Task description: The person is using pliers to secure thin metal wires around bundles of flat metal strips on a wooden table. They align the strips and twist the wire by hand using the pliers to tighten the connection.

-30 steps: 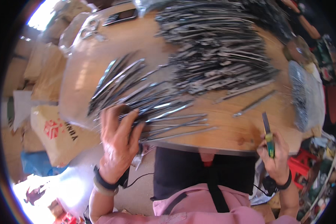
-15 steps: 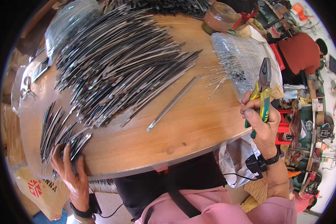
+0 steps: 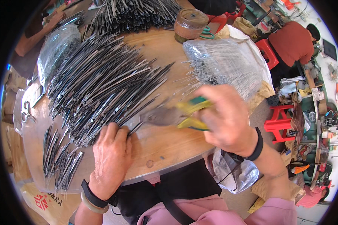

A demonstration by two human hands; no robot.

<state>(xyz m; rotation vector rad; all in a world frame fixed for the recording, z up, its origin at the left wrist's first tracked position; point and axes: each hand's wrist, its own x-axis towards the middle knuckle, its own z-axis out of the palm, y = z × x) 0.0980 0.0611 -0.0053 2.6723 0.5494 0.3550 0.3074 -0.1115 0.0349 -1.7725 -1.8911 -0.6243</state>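
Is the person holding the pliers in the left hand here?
No, the right hand holds the pliers by their yellow-and-green handles, while the left hand is at the large pile of dark strips.

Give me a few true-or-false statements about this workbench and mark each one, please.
1. The right hand holds pliers. True.
2. The left hand holds the scissors. False: it is at the near edge of the large pile of dark strips; the scissors lie near the left edge of the table.
3. A smaller bundle of strips lies to the left of the left hand. True.
4. The stool nearest the right hand is blue. False: it is red.
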